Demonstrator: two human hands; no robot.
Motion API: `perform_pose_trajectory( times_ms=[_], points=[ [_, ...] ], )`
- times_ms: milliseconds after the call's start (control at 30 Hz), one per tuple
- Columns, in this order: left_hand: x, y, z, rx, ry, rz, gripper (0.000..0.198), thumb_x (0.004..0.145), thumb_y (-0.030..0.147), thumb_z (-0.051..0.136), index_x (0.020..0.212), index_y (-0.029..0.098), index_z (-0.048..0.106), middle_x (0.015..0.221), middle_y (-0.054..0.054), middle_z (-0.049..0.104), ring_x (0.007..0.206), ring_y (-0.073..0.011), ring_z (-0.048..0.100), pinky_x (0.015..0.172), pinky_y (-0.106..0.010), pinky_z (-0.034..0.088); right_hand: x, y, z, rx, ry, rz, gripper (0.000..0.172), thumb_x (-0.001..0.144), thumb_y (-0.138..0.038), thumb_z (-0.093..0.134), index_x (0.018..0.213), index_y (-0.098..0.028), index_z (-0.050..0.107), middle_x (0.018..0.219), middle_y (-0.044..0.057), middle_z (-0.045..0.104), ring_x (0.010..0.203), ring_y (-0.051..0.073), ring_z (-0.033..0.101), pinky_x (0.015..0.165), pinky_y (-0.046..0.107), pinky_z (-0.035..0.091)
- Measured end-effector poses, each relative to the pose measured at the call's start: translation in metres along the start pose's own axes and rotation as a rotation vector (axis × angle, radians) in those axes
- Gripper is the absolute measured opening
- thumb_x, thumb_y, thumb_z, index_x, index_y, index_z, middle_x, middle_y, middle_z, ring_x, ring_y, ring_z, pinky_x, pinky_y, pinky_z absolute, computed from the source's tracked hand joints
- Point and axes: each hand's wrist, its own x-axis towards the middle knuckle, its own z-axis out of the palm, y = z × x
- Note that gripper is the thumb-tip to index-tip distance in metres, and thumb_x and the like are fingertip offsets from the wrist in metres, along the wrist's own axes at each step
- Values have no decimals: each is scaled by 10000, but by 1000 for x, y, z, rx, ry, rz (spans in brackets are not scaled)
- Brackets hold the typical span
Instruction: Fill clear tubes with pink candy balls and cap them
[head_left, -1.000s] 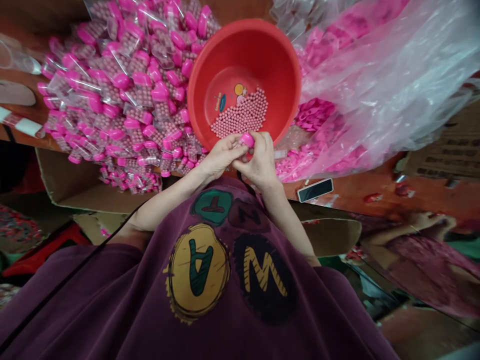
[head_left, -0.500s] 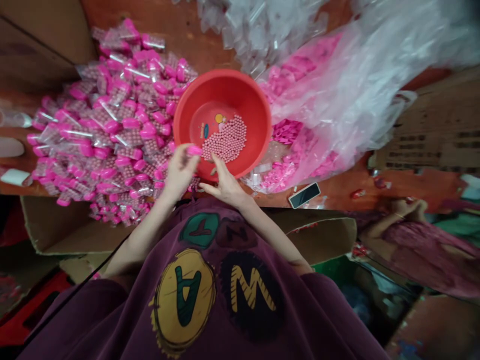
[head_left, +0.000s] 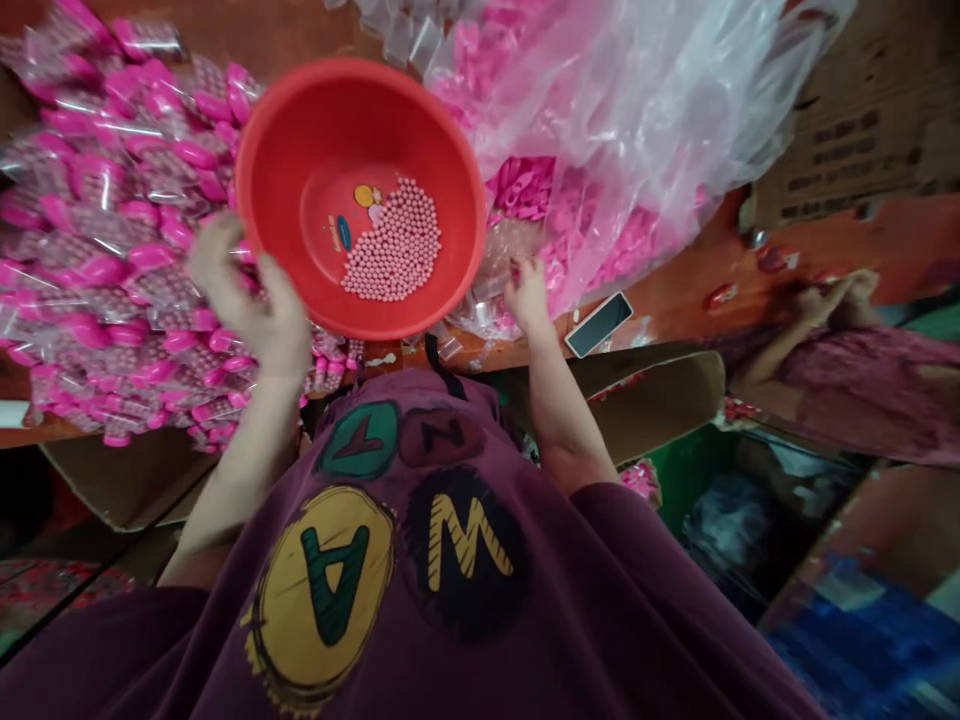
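My left hand (head_left: 259, 295), slightly blurred, is over the pile of small clear bead-filled containers with pink caps (head_left: 135, 215). Its thumb and fingers are spread, and I see nothing held in it. Beside it stands a red plastic basin (head_left: 296, 200) with a heap of small pink beads (head_left: 397, 245) on its bottom. To the right of the basin, my right hand (head_left: 529, 292) reaches to the clear plastic pieces (head_left: 491, 300) and loose pink caps (head_left: 525, 185). Its fingers are curled; what they hold, if anything, I cannot make out.
A large translucent bag (head_left: 637, 120) spreads over pink pieces at the right. A phone (head_left: 598, 325) lies near the table's front edge. Open cardboard boxes (head_left: 652, 400) stand below the edge. Another person's hands (head_left: 844, 295) are at the far right.
My left hand has moved left from the basin's edge onto the pile, and the pink-capped piece it held no longer shows there. My right hand has moved right, away from the basin. The view has shifted.
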Motion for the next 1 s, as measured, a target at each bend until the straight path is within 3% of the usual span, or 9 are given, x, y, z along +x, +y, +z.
perform_pose_trajectory(
  times_ms=[33, 100, 200, 367, 467, 567, 667, 833, 1000],
  points=[
    [-14, 14, 19, -57, 3, 89, 366, 1074, 441, 465, 1292, 187, 614, 1363, -150, 658, 1332, -318, 580, 1195, -635, 431, -4, 0, 3, -76, -64, 3, 451, 981, -107, 469, 1406, -87, 618, 1463, 239, 593, 1328, 273, 582, 1208, 505, 475],
    [-41, 38, 53, -196, -233, 114, 246, 1034, 319, 539, 1181, 196, 695, 1219, -96, 746, 1226, -263, 647, 1139, -534, 494, -12, -2, 6, -184, -169, -31, 538, 964, -58, 477, 1492, -90, 579, 1515, 253, 551, 1361, 316, 558, 1211, 547, 459],
    [-69, 61, 92, -286, -657, -25, 231, 996, 221, 529, 1117, 182, 721, 1139, -93, 774, 1056, -219, 701, 997, -424, 565, -21, -4, 2, -189, -169, -39, 556, 954, -82, 514, 1507, -73, 573, 1455, 260, 574, 1329, 347, 577, 1179, 561, 486],
    [-76, 84, 131, -119, -884, 51, 510, 930, 142, 627, 1439, 140, 602, 1610, -198, 546, 1420, -329, 565, 1214, -502, 456, -45, -12, -31, -107, -69, -193, 486, 1002, -300, 593, 1457, -130, 603, 1317, 213, 622, 1212, 361, 626, 1063, 586, 546],
    [-69, 92, 144, 52, -966, 210, 576, 919, 105, 604, 1495, 110, 567, 1589, -226, 554, 1449, -401, 503, 1241, -584, 397, -61, -29, -54, -86, -86, -302, 490, 1033, -447, 601, 1440, -175, 618, 1280, 184, 639, 1189, 360, 641, 1041, 583, 555],
    [-54, 84, 141, 95, -991, 262, 407, 956, 148, 577, 1353, 133, 665, 1316, -193, 697, 1305, -376, 584, 1197, -565, 433, -69, -41, -72, -37, -119, -405, 484, 1022, -516, 633, 1396, -210, 647, 1296, 158, 667, 1220, 344, 645, 1084, 567, 549],
    [-31, 58, 117, 28, -923, 177, 254, 903, 211, 688, 1153, 175, 708, 1175, -147, 719, 1249, -347, 611, 1194, -527, 447, -66, -43, -82, 80, -144, -421, 488, 1009, -555, 647, 1354, -209, 661, 1227, 133, 713, 1155, 308, 674, 1068, 532, 574],
    [-1, 27, 66, -338, -725, -318, 330, 808, 253, 769, 1106, 206, 633, 1001, -63, 716, 1020, -219, 692, 934, -371, 587, -53, -57, -74, 344, -154, -396, 618, 931, -703, 686, 1347, -246, 665, 1162, 75, 705, 863, 207, 662, 843, 443, 638],
    [-16, 44, 57, -757, -656, -662, 318, 825, 276, 760, 1094, 244, 592, 885, 5, 648, 691, -111, 615, 600, -247, 500, -46, -110, -44, 456, -192, -432, 614, 951, -706, 644, 1382, -269, 619, 1170, 62, 679, 809, 179, 634, 789, 429, 648]
  ],
)
